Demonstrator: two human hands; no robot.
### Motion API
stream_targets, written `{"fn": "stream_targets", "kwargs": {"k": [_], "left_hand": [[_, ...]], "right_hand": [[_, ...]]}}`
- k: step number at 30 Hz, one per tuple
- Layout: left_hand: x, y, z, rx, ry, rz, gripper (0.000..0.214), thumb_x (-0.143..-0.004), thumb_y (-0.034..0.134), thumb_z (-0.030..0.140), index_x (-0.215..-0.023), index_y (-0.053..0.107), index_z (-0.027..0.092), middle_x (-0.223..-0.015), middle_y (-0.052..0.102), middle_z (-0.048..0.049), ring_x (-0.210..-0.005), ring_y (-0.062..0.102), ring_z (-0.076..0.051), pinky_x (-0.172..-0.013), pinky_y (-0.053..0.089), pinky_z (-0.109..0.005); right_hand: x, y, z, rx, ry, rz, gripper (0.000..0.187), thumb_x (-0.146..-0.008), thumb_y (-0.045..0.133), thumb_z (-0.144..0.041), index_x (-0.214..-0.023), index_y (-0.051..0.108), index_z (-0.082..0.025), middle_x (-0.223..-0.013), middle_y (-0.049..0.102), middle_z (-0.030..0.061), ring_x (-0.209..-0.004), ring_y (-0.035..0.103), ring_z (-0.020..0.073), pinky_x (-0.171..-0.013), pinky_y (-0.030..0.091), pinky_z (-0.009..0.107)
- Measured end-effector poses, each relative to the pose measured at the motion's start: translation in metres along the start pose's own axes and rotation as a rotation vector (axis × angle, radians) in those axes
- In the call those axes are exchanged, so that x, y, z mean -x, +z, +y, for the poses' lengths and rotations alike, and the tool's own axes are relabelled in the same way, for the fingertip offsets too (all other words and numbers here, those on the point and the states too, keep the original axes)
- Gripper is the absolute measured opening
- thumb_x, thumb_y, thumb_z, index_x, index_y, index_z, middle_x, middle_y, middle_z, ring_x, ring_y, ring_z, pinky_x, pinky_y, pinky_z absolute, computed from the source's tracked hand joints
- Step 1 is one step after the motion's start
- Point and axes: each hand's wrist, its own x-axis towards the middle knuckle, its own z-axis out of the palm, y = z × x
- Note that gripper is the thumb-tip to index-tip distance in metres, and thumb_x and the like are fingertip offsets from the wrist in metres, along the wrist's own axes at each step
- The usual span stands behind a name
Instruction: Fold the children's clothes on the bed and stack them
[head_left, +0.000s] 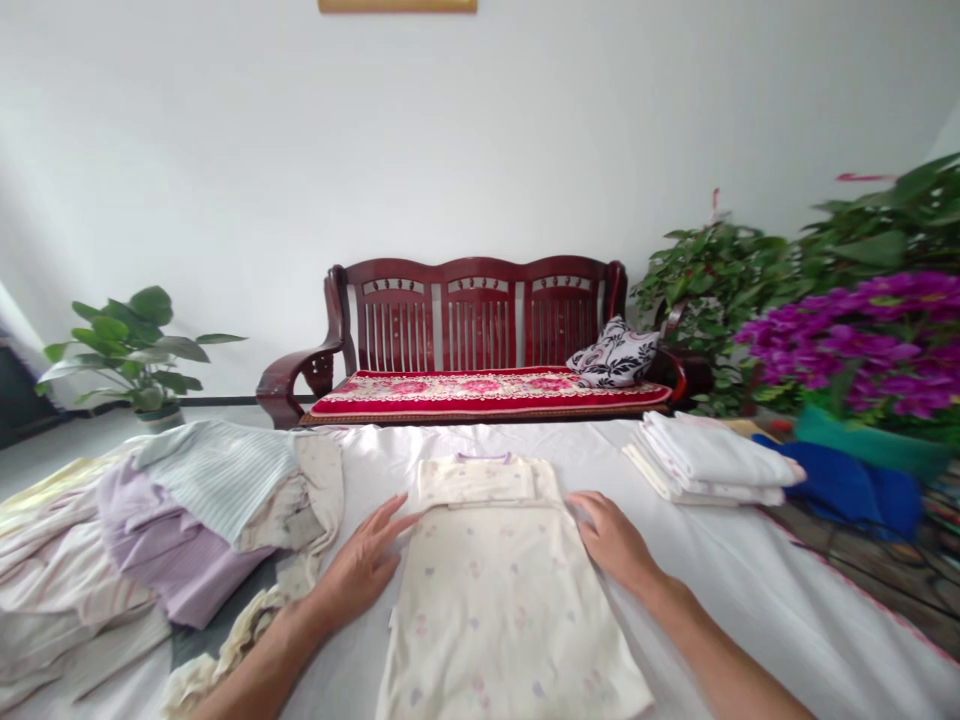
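Observation:
A small cream garment with a faint flower print [502,600] lies flat on the white sheet [750,600], its sleeves folded in near the collar. My left hand [365,565] rests open on the sheet at the garment's left edge, fingers stretched toward the folded sleeve. On the garment's right edge lies my right hand [615,540], flat, fingers together and extended. Neither hand holds anything.
A heap of unfolded clothes [165,520] lies to the left. A stack of folded white pieces [709,460] sits at the right, beside a blue cloth [847,485]. Behind stand a red wooden bench [480,345], potted plants and purple flowers [877,340].

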Motion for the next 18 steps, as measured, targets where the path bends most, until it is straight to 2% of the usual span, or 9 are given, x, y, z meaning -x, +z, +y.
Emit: {"fn": "stream_targets", "kwargs": {"k": [4,10,15,18], "left_hand": [[0.017,-0.012,0.016,0.047,0.033,-0.079,0.050,-0.088,0.052,0.015,-0.135,0.059,0.032,-0.163,0.031,-0.0030,-0.148,0.033,-0.026,-0.119,0.035,-0.044],[0.022,-0.024,0.036,0.083,-0.006,-0.206,0.054,-0.077,0.063,0.014,-0.127,0.064,0.033,-0.162,0.033,-0.0030,-0.145,0.038,-0.028,-0.118,0.035,-0.041],[0.021,-0.020,0.037,0.101,0.009,-0.212,0.056,-0.071,0.066,0.011,-0.123,0.066,0.034,-0.159,0.039,-0.0026,-0.142,0.042,-0.029,-0.116,0.037,-0.042],[0.019,-0.013,0.034,0.109,0.022,-0.182,0.046,-0.078,0.062,0.011,-0.117,0.069,0.033,-0.154,0.046,-0.0032,-0.139,0.046,-0.028,-0.114,0.039,-0.041]], "right_hand": [[0.020,-0.017,0.004,-0.127,-0.072,-0.083,0.059,-0.067,0.043,-0.009,-0.117,0.071,-0.023,-0.127,0.065,0.0078,-0.122,0.057,0.0226,-0.110,0.042,0.039],[0.030,-0.036,-0.009,-0.224,-0.157,-0.259,0.046,-0.076,0.059,-0.023,-0.119,0.073,-0.029,-0.135,0.062,0.0068,-0.124,0.055,0.0253,-0.110,0.041,0.040],[0.030,-0.034,-0.017,-0.231,-0.184,-0.267,0.039,-0.077,0.065,-0.025,-0.114,0.076,-0.032,-0.136,0.063,0.0060,-0.122,0.057,0.0268,-0.109,0.042,0.043],[0.030,-0.032,-0.021,-0.294,-0.204,-0.258,0.033,-0.076,0.067,-0.023,-0.106,0.079,-0.031,-0.133,0.065,0.0069,-0.119,0.058,0.0265,-0.106,0.044,0.042]]}}
